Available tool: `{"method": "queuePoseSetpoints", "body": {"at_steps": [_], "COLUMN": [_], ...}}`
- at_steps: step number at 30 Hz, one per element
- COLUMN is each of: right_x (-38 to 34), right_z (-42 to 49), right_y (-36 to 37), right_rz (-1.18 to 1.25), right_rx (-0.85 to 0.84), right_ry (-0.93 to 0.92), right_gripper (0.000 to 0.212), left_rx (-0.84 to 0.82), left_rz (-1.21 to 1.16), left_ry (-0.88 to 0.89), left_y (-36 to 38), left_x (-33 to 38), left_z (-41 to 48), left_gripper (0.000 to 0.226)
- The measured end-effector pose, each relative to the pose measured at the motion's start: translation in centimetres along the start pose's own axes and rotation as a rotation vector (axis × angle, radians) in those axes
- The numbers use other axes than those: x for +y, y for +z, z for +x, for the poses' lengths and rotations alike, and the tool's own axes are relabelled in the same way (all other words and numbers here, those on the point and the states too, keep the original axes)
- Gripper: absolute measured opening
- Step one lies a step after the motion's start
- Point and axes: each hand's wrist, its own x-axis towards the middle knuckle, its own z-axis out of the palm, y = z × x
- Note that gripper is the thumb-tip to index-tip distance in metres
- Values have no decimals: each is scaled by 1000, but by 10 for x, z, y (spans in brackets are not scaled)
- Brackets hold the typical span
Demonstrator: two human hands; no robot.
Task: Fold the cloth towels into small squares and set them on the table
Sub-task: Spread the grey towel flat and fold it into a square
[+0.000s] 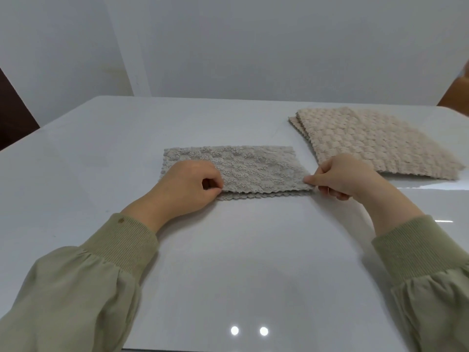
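At centre of table (228, 262): left hand (185, 184), fingers curled, pinching the 8 o'clock corner of the grey towel (253, 166), which lies flat, folded double. Right hand (347, 176), likewise curled, pinching its 4 o'clock corner. At the towel's 2 o'clock, near: beige towels (375, 141), stacked flat.

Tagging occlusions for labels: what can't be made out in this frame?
Head view only:
- Near-left corner of the gray towel: under the left hand.
- The fold's lower layer: covered by the top layer, only its near edge shows.
- Beige towel stack: count unclear, the layers overlap.
- Brown object at the right edge: blurred and cut off by the frame.
- Lower fingers of the right hand: curled underneath it.
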Motion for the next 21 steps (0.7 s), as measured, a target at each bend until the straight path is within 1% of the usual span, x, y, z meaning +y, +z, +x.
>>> {"method": "queuePoseSetpoints", "body": {"at_steps": [3, 5, 8, 11, 16, 17, 18, 20, 21], "right_x": [1, 1, -1, -2, 2, 2, 1, -6, -9], "right_z": [1, 2, 0, 1, 7, 7, 7, 3, 1], "right_y": [0, 0, 3, 5, 13, 14, 15, 19, 23], "right_rz": [19, -8, -75, -104, -298, -334, -356, -308, -271], "right_rx": [-25, -16, 8, 31, 93, 129, 203, 433, 513], "right_ry": [0, -16, -26, -19, -52, -65, -90, -223, -299], "right_gripper": [35, 31, 29, 28, 32, 32, 30, 22, 19], "left_rx": [27, -10, -56, -80, -131, -141, -148, -156, -160], "left_rz": [-30, -25, -21, -13, -50, -55, -56, -48, -45], "left_ry": [-3, -5, -11, -32, -72, -83, -92, -101, -106], "left_y": [-3, -3, -1, -1, -1, -1, -2, -3, -3], "left_x": [0, 0, 0, -1, -1, -1, 0, 2, 2], "left_z": [1, 0, 0, 1, 0, 0, 0, 0, 1], "left_gripper": [10, 11, 4, 9, 10, 10, 10, 9, 9]}}
